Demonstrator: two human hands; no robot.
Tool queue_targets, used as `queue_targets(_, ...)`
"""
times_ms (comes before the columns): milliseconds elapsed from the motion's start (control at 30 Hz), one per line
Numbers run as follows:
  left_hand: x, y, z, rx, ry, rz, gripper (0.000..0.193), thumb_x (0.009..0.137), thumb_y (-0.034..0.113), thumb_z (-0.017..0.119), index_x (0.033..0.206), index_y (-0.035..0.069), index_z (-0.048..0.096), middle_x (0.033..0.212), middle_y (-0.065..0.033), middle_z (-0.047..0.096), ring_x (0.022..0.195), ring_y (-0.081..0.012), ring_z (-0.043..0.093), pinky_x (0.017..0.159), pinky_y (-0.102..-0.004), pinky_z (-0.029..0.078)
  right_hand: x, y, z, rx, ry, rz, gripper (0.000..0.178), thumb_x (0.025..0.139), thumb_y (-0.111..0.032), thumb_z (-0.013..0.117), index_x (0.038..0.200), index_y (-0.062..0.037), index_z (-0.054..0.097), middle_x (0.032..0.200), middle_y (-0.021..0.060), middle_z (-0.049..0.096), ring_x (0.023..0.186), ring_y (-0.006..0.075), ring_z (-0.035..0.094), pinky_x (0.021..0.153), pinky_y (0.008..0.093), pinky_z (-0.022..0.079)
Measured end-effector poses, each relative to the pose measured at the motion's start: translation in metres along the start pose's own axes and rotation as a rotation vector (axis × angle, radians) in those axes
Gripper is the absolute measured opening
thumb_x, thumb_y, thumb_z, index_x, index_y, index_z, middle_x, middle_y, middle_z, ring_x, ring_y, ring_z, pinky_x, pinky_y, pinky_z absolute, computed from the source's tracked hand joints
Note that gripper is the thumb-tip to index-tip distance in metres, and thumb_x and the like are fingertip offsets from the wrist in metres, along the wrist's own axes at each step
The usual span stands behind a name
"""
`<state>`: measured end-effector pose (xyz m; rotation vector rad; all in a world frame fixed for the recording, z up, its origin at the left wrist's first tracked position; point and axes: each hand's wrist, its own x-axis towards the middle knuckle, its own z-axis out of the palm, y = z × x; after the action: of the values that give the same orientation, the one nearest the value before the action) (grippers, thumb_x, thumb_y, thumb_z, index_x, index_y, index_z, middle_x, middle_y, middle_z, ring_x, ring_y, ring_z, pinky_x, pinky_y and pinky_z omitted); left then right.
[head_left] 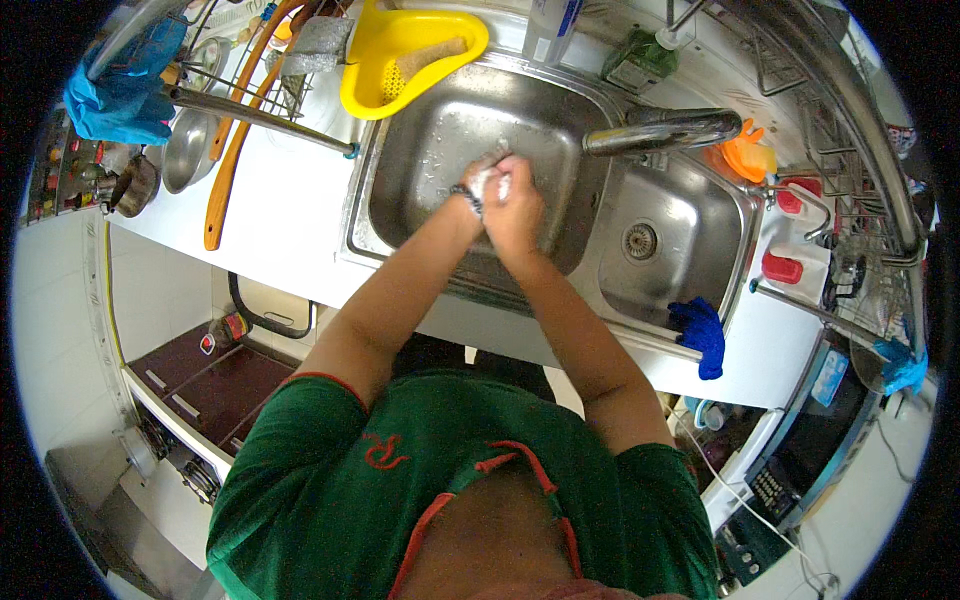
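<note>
My left hand [478,184] and my right hand [516,208] are pressed together above the large steel sink basin [415,195]. Their fingers curl round each other. White shows between and on them, either lather or something small and white; blur keeps me from telling which. A dark beaded bracelet [466,199] circles my left wrist. Drops of water dot the basin floor. To the right of my hands, the tap's metal spout [650,133] reaches over the large basin's right side.
A yellow strainer [412,88] sits at the basin's back left corner, holding a tan scrubber. At right is a smaller basin [668,245] with a drain; a blue cloth [699,335] hangs on its front edge. Long wooden utensils [228,180] lie left. A green bottle [640,62] stands behind.
</note>
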<state>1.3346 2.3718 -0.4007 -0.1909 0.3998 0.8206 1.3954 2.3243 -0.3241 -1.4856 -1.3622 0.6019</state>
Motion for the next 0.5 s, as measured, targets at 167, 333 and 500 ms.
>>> queue_targets(167, 0.008, -0.026, -0.011, 0.451, 0.383, 0.197, 0.044, 0.093, 0.035, 0.024, 0.120, 0.003, 0.038, 0.109, -0.0176, 0.053, 0.101, -0.0231, 0.051, 0.089, -0.0365, 0.040, 0.041, 0.019, -0.015, -0.161, -0.052, 0.183, 0.018, 0.075, -0.013, 0.059, 0.089, -0.0078, 0.048, 0.074, 0.0164, 0.059, 0.068, 0.0341, 0.059, 0.062, 0.0412, 0.046)
queue_targets(333, 0.004, -0.026, -0.014, 0.021, -0.624, 0.193, 0.048, 0.090, 0.047, 0.030, 0.107, 0.006, 0.049, 0.099, -0.0138, 0.057, 0.086, -0.0236, 0.056, 0.077, -0.0370, 0.046, 0.004, -0.008, 0.000, -0.099, -0.105, 0.110, 0.019, 0.075, -0.020, 0.060, 0.088, -0.0107, 0.051, 0.072, 0.0168, 0.059, 0.065, 0.0336, 0.059, 0.061, 0.0397, 0.047)
queue_targets(500, -0.015, -0.022, 0.040, 0.315, 0.150, 0.143, 0.029, 0.089, 0.034, 0.039, 0.090, 0.009, 0.052, 0.085, -0.0090, 0.058, 0.079, -0.0230, 0.057, 0.074, -0.0359, 0.048, 0.041, 0.047, -0.007, -0.139, -0.050, 0.240, 0.023, 0.071, -0.020, 0.063, 0.087, -0.0082, 0.051, 0.076, 0.0193, 0.060, 0.069, 0.0345, 0.060, 0.063, 0.0404, 0.047)
